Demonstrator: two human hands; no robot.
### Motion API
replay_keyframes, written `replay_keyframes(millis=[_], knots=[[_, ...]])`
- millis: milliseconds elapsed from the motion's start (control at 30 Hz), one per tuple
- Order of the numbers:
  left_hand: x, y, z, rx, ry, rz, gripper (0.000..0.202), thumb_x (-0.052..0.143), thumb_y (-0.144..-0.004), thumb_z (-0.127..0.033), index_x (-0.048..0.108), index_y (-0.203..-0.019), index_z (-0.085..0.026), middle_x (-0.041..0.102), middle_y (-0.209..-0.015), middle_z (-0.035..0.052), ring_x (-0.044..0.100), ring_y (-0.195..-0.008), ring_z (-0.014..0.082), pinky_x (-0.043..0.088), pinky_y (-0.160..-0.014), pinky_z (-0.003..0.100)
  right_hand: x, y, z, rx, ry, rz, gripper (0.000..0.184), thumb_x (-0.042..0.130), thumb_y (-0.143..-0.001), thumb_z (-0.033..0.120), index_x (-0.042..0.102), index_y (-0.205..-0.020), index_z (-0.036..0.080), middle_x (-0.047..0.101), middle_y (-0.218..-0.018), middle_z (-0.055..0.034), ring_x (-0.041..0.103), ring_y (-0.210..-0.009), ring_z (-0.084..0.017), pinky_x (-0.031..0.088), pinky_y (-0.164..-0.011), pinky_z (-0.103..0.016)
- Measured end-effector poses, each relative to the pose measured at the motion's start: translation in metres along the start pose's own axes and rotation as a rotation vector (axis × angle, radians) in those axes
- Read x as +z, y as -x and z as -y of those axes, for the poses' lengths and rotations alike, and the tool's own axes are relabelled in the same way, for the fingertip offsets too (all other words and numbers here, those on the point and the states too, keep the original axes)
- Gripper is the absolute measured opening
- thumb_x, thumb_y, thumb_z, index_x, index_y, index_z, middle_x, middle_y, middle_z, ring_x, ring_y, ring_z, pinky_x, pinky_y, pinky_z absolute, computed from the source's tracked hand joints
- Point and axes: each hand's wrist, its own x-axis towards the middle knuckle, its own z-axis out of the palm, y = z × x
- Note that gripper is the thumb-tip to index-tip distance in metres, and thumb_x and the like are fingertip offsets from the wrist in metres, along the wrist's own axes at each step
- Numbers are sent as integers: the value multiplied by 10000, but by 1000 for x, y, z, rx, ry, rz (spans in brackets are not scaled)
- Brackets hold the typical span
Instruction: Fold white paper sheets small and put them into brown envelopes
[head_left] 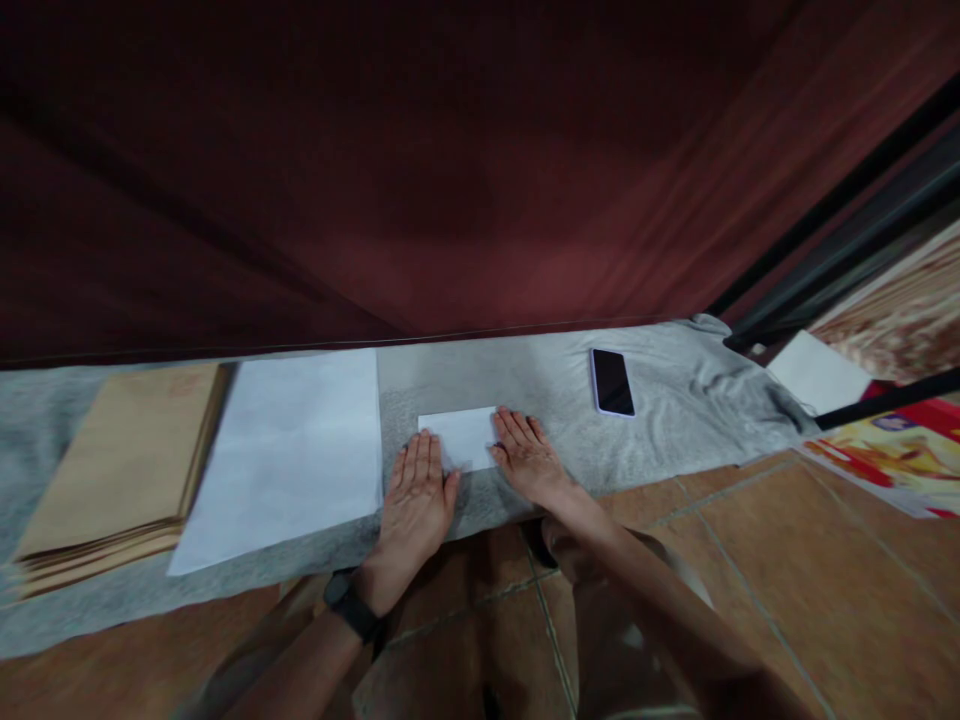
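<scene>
A small folded white paper [463, 436] lies on a grey cloth [675, 420] spread over the floor. My left hand [417, 495] lies flat on the cloth with fingers stretched out, its fingertips at the paper's left edge. My right hand [529, 456] also lies flat and open, its fingers resting on the paper's right edge. Neither hand holds anything. A dark watch [351, 604] is on my left wrist.
A large white sheet [289, 450] lies left of the hands, and a stack of brown envelopes [120, 475] beyond it. A black phone [612, 382] rests on the cloth at the right. A dark red curtain [450, 170] hangs behind. Tiled floor [787, 580] and colourful printed paper [892, 450] are at right.
</scene>
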Motion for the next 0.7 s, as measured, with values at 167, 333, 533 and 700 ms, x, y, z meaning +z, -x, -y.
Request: replay_keyframes(millis=[167, 333, 533, 700], knots=[[-1, -21, -9, 65, 38, 18, 612, 266, -1020, -336, 364, -1540, -29, 400, -1598, 186, 285, -1532, 272, 256, -1260, 494, -7, -8, 9, 0, -40, -18, 548, 337, -1066, 350, 368, -1570, 138, 320, -1646, -85, 286, -1530, -249, 192, -1266, -485], [7, -38, -18, 108, 53, 79, 600, 229, -1016, -287, 380, -1531, -20, 386, -1610, 170, 250, -1544, 262, 257, -1262, 472, -5, -20, 23, -98, -96, -6, 521, 328, -1064, 305, 382, -1565, 171, 344, -1641, -49, 304, -1523, -220, 204, -1268, -462], [12, -41, -15, 80, 36, 98, 608, 249, -1005, -289, 361, -1543, -26, 349, -1627, 176, 241, -1547, 262, 251, -1261, 479, 5, -22, 24, -86, -72, -8, 524, 369, -1058, 311, 380, -1566, 183, 330, -1644, -50, 307, -1522, -228, 209, -1260, -460], [10, -38, -12, 40, 5, 92, 614, 287, -990, -275, 363, -1539, -12, 329, -1631, 191, 244, -1545, 282, 227, -1267, 479, 10, -19, 20, -42, -48, -32, 559, 376, -1067, 402, 346, -1581, 185, 324, -1644, -62, 315, -1518, -241, 207, -1257, -473]])
